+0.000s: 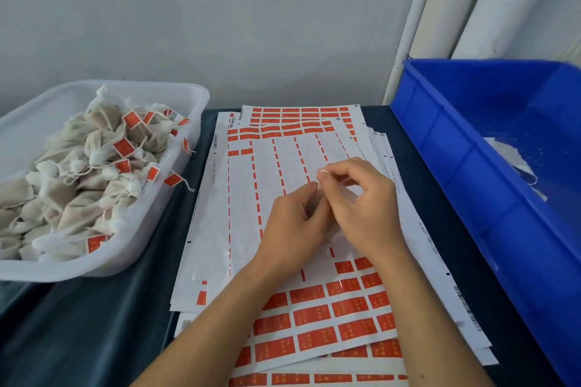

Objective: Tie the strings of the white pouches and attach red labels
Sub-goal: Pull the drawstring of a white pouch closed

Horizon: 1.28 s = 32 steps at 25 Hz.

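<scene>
My left hand (292,223) and my right hand (361,207) meet fingertip to fingertip above the stack of label sheets (314,314). Both have curled fingers and pinch a small white thing between them that looks like a thin string (318,187). No pouch shows under the hands. The top sheet is mostly peeled, with red labels (342,286) left in its lower rows. Finished white pouches (94,166) with red labels on their strings fill the white tray (188,94) at the left.
A blue bin (471,151) stands at the right with a few white pouches (515,163) inside. The sheets lie on a dark cloth (94,324). White pipes (446,9) rise by the wall at the back right.
</scene>
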Tool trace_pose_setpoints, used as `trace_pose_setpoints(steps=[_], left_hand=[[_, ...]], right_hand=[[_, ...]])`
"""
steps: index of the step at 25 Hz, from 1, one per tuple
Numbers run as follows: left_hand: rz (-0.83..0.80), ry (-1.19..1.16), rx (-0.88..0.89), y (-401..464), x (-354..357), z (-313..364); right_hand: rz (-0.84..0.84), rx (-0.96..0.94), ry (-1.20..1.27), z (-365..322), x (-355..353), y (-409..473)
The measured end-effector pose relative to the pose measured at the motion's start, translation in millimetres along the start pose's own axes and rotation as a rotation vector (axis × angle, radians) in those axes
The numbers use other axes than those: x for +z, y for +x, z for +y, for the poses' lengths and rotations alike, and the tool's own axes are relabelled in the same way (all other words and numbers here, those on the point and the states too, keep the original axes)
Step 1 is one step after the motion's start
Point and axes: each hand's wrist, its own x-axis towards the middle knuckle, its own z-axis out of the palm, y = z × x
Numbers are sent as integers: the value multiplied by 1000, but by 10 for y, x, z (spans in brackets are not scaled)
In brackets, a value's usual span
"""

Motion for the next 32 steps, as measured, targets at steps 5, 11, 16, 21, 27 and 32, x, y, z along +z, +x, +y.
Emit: trace_pose_setpoints(steps=[5, 11, 16, 21, 27, 32], left_hand=[[-14, 58, -7, 6, 0, -56], [-114, 167, -28, -26, -23, -16], [-184, 248, 15, 7, -62, -12], [-192, 139, -16, -8, -122, -18], [-88, 64, -73, 31, -157, -46], [12, -7, -82, 75, -174, -64]], right_hand=[[59, 169, 187, -6, -39, 27], [210, 424, 427, 74, -103, 77], [419, 515, 643, 153, -245, 163], [374, 548, 724, 171, -182, 156], [348, 507, 559, 208, -185, 149], [-41, 334, 386, 104, -108, 43]])
